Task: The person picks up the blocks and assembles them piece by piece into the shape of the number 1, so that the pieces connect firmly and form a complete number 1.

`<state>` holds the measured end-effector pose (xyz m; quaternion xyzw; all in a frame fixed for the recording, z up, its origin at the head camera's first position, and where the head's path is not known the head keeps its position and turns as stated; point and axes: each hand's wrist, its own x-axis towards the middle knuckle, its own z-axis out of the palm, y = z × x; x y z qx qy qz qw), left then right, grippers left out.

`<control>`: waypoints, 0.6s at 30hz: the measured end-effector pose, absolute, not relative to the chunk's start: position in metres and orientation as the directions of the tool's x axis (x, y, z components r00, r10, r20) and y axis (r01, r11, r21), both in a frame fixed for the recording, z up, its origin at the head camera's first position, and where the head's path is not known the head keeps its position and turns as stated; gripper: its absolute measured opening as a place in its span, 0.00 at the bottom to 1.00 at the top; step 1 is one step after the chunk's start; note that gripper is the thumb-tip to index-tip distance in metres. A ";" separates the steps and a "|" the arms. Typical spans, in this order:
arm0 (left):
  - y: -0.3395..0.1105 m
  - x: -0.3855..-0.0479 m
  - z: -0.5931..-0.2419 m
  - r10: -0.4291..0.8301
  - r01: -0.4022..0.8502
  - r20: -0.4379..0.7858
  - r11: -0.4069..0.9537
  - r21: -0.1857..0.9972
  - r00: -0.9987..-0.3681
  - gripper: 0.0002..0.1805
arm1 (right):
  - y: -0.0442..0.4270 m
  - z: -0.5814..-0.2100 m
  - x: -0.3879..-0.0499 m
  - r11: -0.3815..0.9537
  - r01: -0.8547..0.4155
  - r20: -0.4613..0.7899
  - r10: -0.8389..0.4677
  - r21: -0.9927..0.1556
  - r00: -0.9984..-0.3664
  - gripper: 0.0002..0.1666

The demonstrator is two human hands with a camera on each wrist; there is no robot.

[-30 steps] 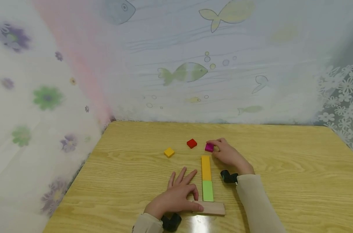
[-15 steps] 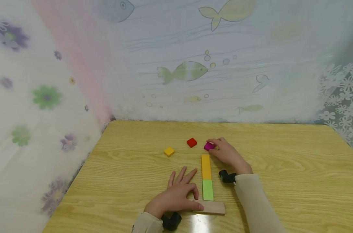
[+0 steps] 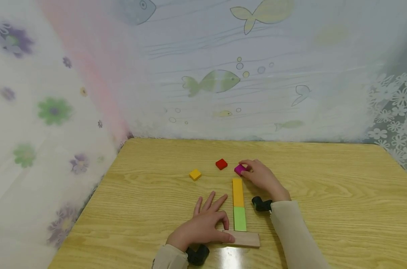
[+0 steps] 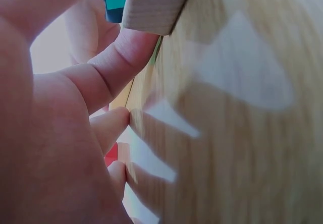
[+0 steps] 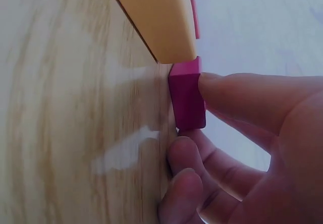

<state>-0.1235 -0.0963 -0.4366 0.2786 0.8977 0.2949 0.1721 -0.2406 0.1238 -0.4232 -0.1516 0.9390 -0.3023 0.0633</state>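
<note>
Fingers [image 3: 248, 162] of the right hand [image 3: 263, 179] pinch the purple block [image 5: 189, 97], newly turned, its alignment with the orange block [image 3: 238, 192] seemingly unsettled, while the left hand [image 3: 205, 226] grips the wooden block [image 3: 247, 240].

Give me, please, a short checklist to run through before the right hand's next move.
1. Magenta block pinched by the right hand: ok.
2. Plain wooden block held by the left hand: ok.
3. Orange block and green block in line, end to end: ok.
4. Magenta block touching the orange block: cannot tell; they are very close.
5. Red block and yellow block apart from both hands: ok.
</note>
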 end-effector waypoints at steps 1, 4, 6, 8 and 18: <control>-0.096 -0.123 -0.437 0.602 0.400 -0.144 0.671 0.624 -0.785 0.17 | 0.124 -0.424 -0.241 0.770 -0.242 -0.030 -0.321 -0.591 -0.947 0.23; -0.095 -0.123 -0.437 0.601 0.397 -0.149 0.673 0.624 -0.785 0.17 | 0.125 -0.424 -0.241 0.765 -0.249 -0.026 -0.328 -0.594 -0.944 0.23; -0.095 -0.124 -0.437 0.599 0.391 -0.155 0.675 0.625 -0.786 0.17 | 0.125 -0.425 -0.242 0.763 -0.250 -0.023 -0.328 -0.596 -0.944 0.22; -0.095 -0.124 -0.436 0.596 0.383 -0.162 0.676 0.629 -0.787 0.17 | 0.126 -0.425 -0.242 0.761 -0.261 -0.016 -0.336 -0.594 -0.942 0.22; -0.096 -0.123 -0.438 0.595 0.385 -0.154 0.674 0.630 -0.789 0.16 | 0.126 -0.428 -0.242 0.749 -0.240 -0.049 -0.341 -0.618 -0.939 0.22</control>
